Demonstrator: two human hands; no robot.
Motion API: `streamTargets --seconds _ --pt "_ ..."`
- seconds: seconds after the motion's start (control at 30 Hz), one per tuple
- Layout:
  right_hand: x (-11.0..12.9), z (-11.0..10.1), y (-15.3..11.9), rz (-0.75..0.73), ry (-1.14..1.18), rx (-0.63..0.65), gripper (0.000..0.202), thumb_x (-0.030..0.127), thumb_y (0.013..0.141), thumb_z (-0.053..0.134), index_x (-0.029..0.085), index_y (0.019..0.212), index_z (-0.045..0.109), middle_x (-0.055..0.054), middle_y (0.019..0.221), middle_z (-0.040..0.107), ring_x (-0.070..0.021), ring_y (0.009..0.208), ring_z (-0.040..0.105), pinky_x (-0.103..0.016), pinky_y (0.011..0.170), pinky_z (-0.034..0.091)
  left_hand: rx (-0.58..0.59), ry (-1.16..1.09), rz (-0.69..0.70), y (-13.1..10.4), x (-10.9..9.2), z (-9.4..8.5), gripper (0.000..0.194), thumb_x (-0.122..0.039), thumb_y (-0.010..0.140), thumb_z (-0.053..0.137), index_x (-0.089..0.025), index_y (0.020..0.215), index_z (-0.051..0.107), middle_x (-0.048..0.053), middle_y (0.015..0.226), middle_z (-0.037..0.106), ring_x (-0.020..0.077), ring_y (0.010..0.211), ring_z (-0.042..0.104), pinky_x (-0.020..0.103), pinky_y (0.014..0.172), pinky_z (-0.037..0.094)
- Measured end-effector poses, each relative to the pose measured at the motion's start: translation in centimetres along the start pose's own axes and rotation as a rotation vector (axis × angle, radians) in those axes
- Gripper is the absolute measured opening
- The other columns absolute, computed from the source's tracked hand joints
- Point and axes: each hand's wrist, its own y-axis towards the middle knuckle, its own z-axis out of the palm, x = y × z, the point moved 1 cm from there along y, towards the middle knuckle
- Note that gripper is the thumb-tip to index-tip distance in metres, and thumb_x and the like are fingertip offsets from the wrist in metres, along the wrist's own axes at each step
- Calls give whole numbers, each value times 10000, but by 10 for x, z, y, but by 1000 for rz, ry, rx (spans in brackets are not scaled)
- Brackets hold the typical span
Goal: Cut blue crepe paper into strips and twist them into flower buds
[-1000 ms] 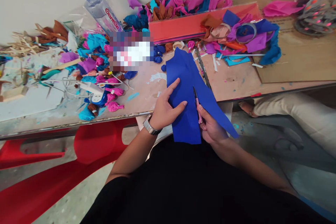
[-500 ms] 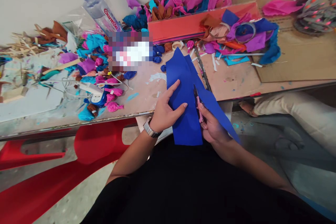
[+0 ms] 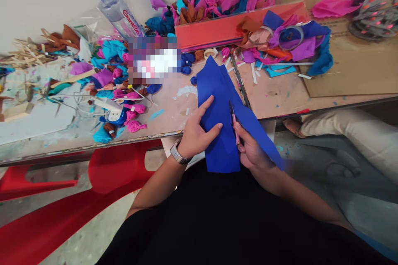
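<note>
A long sheet of blue crepe paper point(image 3: 217, 145) spans from the table edge to my lap, slit lengthwise from its near end. My left hand point(image 3: 200, 130) holds its left side, thumb and forefinger spread on top; the other fingers are mostly hidden. In my right hand point(image 3: 250, 149) are small scissors point(image 3: 235, 126) with pink handles and dark blades. Their blades point away from me at the upper end of the slit, partly covered by paper. The cut strip point(image 3: 259, 130) hangs to the right, over my right hand.
Crumpled coloured paper pieces point(image 3: 108, 51) crowd the table's left side, near a water bottle point(image 3: 120, 14) and a power strip point(image 3: 116, 114). A red-orange box point(image 3: 208, 33), tape rolls point(image 3: 290, 37) and cardboard point(image 3: 351, 70) lie beyond. Red chairs point(image 3: 115, 167) stand lower left; another person's leg point(image 3: 351, 132) is at right.
The scissor blades have drawn closer together, with less of them showing. The cut strip has shifted slightly over my right hand. My left hand stays in place.
</note>
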Motion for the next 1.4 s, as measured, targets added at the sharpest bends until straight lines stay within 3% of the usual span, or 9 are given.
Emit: streamTargets --seconds 0.17,0.43,0.8,1.07,1.23,1.4 --pt "-6 -5 3 -28 -30 37 513 616 670 1008 251 776 663 104 520 512 -50 382 329 -211 316 219 3 -9 -9 -1 1 0 817 -434 969 823 -232 1687 492 147 1697 573 345 1575 572 564 1327 485" --pt "-4 -6 3 -32 -17 35 509 616 674 1008 252 786 670 94 565 565 -57 407 376 -217 322 242 8 -32 -21 -2 1 1 817 -447 977 817 -245 1693 478 144 1701 567 351 1585 558 573 1323 490" --pt "6 1 0 -26 17 -2 556 591 571 1056 223 763 684 106 545 532 -15 395 319 -152 329 227 10 -30 -25 -9 -6 5 813 -445 974 809 -238 1689 483 140 1698 574 331 1567 582 539 1334 478" --pt "7 2 -1 -26 -16 16 544 583 629 1021 224 689 616 99 526 508 -25 388 309 -183 325 214 5 -40 -30 -11 -4 6 819 -459 975 815 -249 1692 480 142 1701 569 336 1568 581 557 1329 486" --pt "6 2 -2 -23 8 -28 577 592 547 1060 226 718 648 104 540 513 -28 407 304 -187 329 200 13 -44 -28 -12 -6 6 819 -452 983 807 -248 1701 470 143 1710 558 340 1577 570 552 1332 482" --pt "8 1 -1 -1 15 23 574 635 608 1033 219 708 650 98 526 500 -21 394 279 -184 346 200 9 -47 -24 -15 -8 7 813 -430 983 809 -244 1699 471 145 1703 566 336 1580 567 546 1329 485"
